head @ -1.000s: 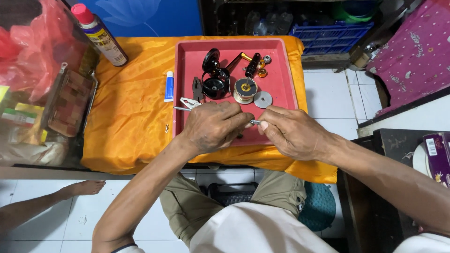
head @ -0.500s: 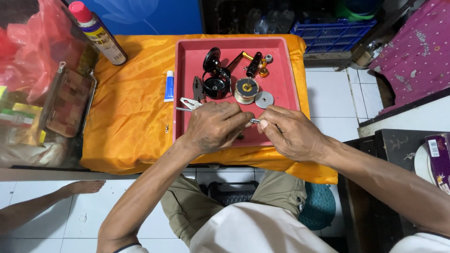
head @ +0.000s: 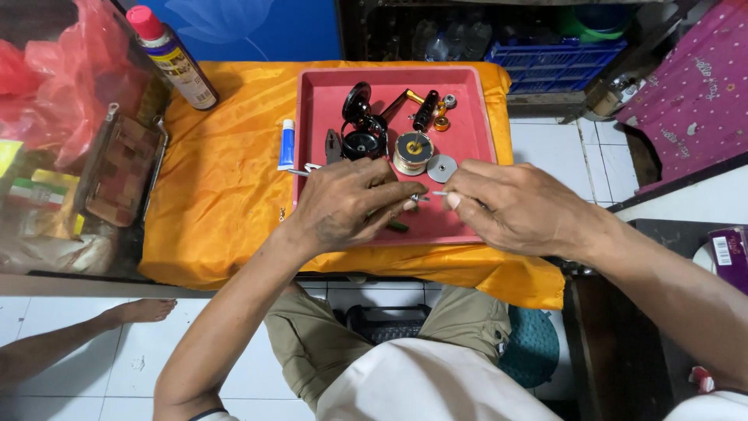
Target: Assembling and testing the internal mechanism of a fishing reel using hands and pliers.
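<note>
Both hands meet over the front of a red tray [head: 471, 129]. My left hand [head: 351, 206] and my right hand [head: 510, 206] pinch the two ends of a small thin metal pin [head: 431, 195] between their fingertips. Behind them in the tray lie a black fishing reel body [head: 360, 132], a round spool with a gold centre [head: 413, 150], a grey disc [head: 442, 168], a black handle knob [head: 425, 111] and small brass rings [head: 442, 117]. A green-tipped tool [head: 397, 226] pokes out under my left hand.
The tray sits on an orange cloth [head: 218, 195] over a low table. A small blue and white tube [head: 287, 144] lies left of the tray. A spray can with a red cap [head: 171, 56] stands at the back left. Someone's bare foot [head: 144, 310] rests on the white tiles.
The hands stay together over the tray's front, with only small finger shifts on the pin. The parts in the tray have not moved.
</note>
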